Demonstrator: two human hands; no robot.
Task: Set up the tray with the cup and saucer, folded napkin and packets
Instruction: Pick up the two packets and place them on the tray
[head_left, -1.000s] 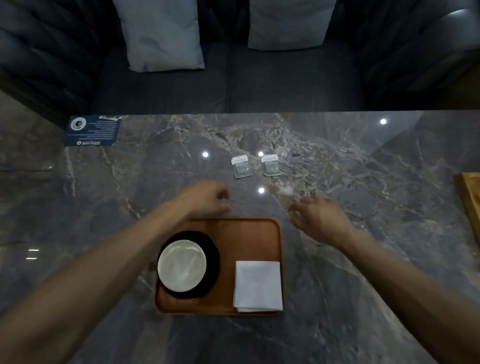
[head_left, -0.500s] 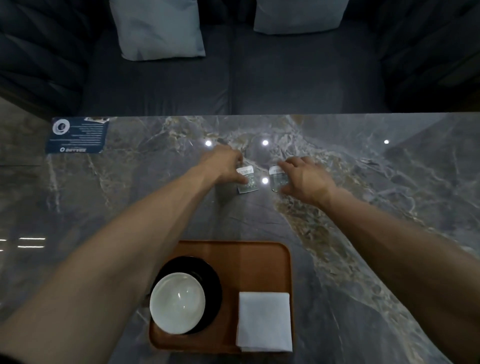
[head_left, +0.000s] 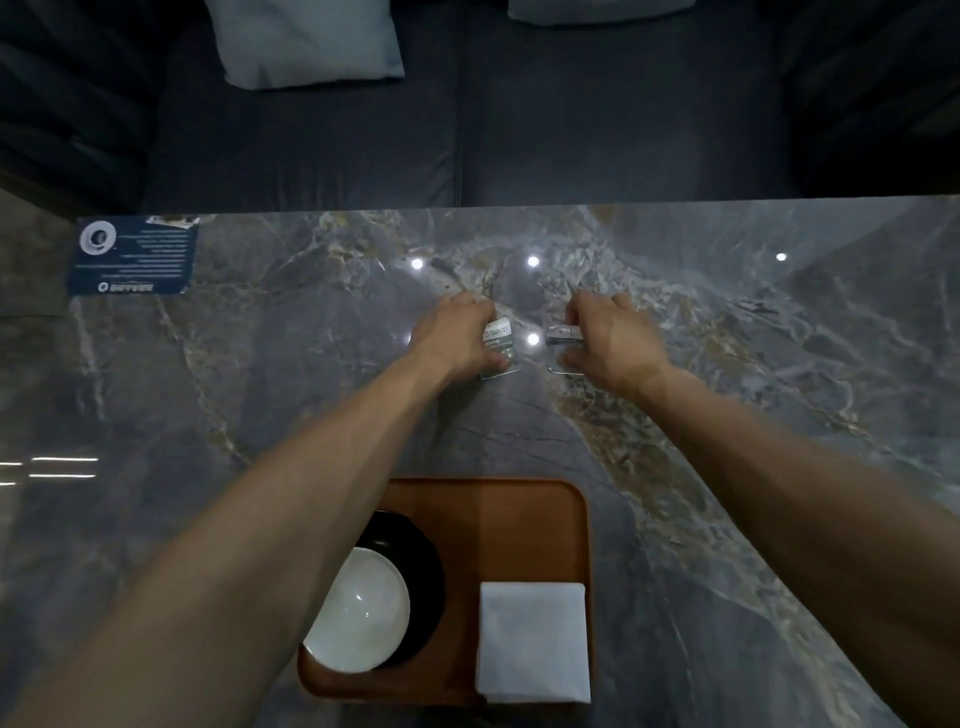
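Observation:
A brown wooden tray (head_left: 524, 514) lies near the table's front edge. On its left stands a white cup (head_left: 358, 616) on a black saucer (head_left: 423, 577), partly hidden by my left forearm. A folded white napkin (head_left: 532, 642) lies on the tray's right. Farther out on the marble table, my left hand (head_left: 457, 335) pinches the left packet (head_left: 500, 343) between fingers and thumb. Beside it, my right hand (head_left: 610, 338) pinches the right packet (head_left: 563, 334), which is mostly covered by the fingers.
A dark blue printed card (head_left: 132, 255) lies at the table's far left corner. Beyond the far edge stands a dark sofa (head_left: 571, 130) with a pale cushion (head_left: 306, 41). Ceiling lights glint on the glossy marble table (head_left: 779, 415).
Both hands reached away from the tray to the two packets and have closed their fingers on them. The view tilted so the tray sits lower in frame.

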